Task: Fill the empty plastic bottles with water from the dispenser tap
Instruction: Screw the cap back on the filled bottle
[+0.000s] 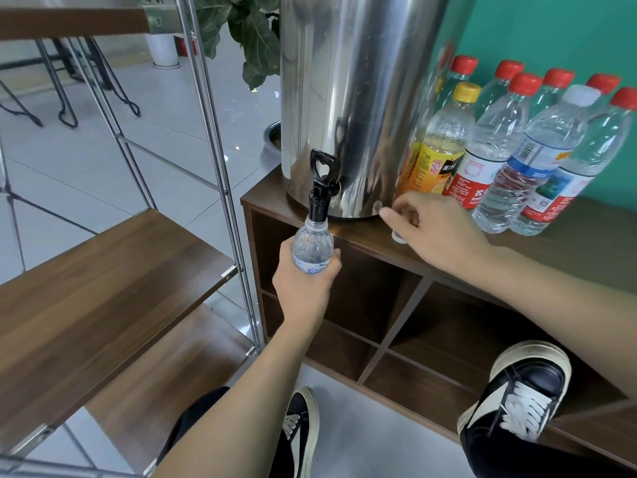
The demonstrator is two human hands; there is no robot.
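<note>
Brown wood shelving on a metal frame [113,270] is standing to my far left, out of the way and playing no part. Moving right, I am holding a clear plastic water bottle [313,246] with my left hand [303,281], fingers and thumb curled round its body just below the shoulder. I am keeping it upright with its uncapped mouth pushed right up against the black tap [322,188], so that water would drop straight into the neck, not onto the cabinet. I cannot tell whether water is flowing yet; the lever appears upright.

Behind the tap, the stainless steel dispenser [348,98] is sitting at the front corner of the wooden cabinet [586,229], which lets the spout overhang the edge and leaves room for a bottle beneath it.

My right hand [437,229] is hovering low over the cabinet top beside the dispenser's base, fingers loosely curled. A small white cap [398,237] is lying just under them; whether I am touching it I cannot tell. I judge it was set down there to stay within reach.

Further right, a row of capped bottles [517,150] is standing against the green wall [551,29], most red-topped, one yellow-topped with an orange label.
</note>
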